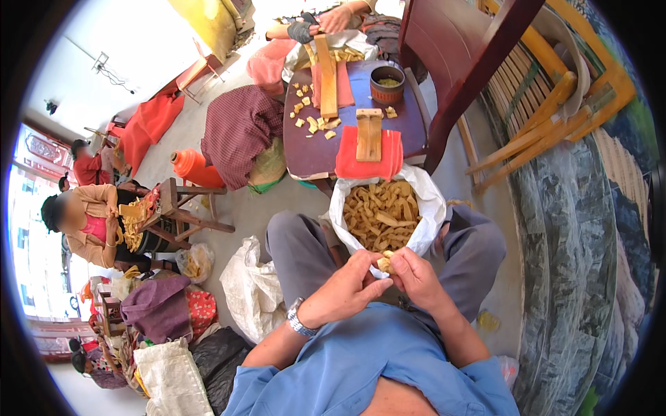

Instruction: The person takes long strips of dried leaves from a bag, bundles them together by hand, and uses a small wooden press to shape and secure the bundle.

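Observation:
Both hands meet low in the middle, over the near edge of a white sack. My left hand (pixel 352 283) and my right hand (pixel 416 276) pinch a small pale-yellow piece (pixel 383 262) between fingers and thumbs. Its kind I cannot make out. The white sack (pixel 436 201) stands between my knees, its mouth folded wide. Inside lie many brownish-yellow dried strips (pixel 380 215). Just beyond the sack, a small wooden block (pixel 369 135) rests on a folded red cloth (pixel 347 156) at the near edge of a dark chair seat (pixel 302 156).
On the seat are a long wooden board (pixel 325 76), loose yellow pieces (pixel 313 125) and a dark bowl (pixel 387 84). Another person's hands (pixel 326 24) work at its far side. A white bag (pixel 253 291) lies left; wooden chairs (pixel 555 104) stand right. People sit far left.

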Available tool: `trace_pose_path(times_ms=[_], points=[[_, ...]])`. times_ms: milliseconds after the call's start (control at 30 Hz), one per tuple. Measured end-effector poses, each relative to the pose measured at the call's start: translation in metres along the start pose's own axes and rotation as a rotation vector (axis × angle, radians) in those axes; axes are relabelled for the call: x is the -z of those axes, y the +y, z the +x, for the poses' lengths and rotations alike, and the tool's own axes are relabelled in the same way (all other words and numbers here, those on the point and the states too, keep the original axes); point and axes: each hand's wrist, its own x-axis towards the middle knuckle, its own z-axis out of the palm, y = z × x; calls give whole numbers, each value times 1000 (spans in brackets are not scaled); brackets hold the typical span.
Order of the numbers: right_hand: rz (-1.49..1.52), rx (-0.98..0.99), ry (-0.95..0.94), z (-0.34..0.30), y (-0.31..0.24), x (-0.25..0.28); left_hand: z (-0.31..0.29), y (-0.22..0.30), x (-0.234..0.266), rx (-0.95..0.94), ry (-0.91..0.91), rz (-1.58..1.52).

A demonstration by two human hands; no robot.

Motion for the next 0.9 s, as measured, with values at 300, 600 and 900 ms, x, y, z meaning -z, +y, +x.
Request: trace_pose_path(times_ms=[300,600,900], points=[[66,-129,-51,1,-17,5,3,-13,12,237,260,-370],[-241,0,27,-10,-18,12,3,-22,55,25,318,-11],[-691,450,-28,3,0,2,15,-12,3,-183,-238,460]])
